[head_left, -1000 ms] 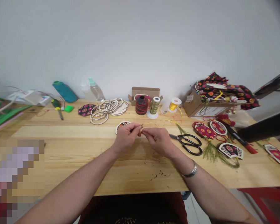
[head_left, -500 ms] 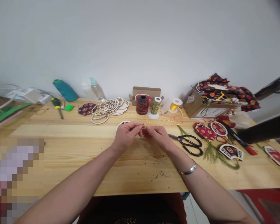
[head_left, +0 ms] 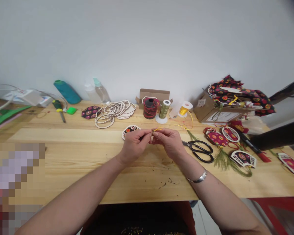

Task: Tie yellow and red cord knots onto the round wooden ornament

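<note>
Yellow cord [head_left: 158, 129] partly hidden, rightmost ornament [head_left: 291, 163] cropped

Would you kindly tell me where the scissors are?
In the head view, the black-handled scissors lie on the table, just right of the right hand.

Plain pale grey wall [head_left: 127, 42], light wooden table [head_left: 78, 151], white floor [head_left: 203, 215]

A screwdriver [head_left: 58, 107] lies beside a bright green object [head_left: 72, 111] — a teal cone [head_left: 67, 92] behind.
</note>
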{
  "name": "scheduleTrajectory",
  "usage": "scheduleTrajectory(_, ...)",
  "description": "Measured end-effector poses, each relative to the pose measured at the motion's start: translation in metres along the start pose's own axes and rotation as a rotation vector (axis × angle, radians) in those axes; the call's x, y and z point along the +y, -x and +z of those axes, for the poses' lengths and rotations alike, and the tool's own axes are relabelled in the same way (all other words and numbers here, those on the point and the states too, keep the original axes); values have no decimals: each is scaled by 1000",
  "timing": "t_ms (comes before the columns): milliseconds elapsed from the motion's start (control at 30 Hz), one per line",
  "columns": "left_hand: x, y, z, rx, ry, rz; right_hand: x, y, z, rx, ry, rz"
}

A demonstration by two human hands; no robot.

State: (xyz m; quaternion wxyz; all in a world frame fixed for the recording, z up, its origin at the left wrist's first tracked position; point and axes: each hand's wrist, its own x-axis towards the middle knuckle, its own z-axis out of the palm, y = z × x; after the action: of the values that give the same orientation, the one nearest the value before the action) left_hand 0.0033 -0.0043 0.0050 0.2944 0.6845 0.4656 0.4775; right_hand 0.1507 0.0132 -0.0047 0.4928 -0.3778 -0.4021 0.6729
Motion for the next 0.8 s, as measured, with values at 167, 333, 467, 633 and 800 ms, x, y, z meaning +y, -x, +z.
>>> scheduleTrajectory(167, -1, 2, 0, -25, -42, 37, -2, 1, 2, 36, 9, -2)
scheduleTrajectory(333, 2, 1, 1, -18, -34, 30, -5, 2, 3, 38, 14, 7)
scheduleTrajectory(467, 6, -1, 0, -63, 100, -84, -8, 2, 2, 30, 22, -62)
scheduleTrajectory(633, 1, -2, -3, -145, 406, -262, -10, 3, 2, 26, 41, -115)
scheduleTrajectory(800, -5, 1, -2, -163, 620, -350, -12, 4, 2, 7, 31, -132)
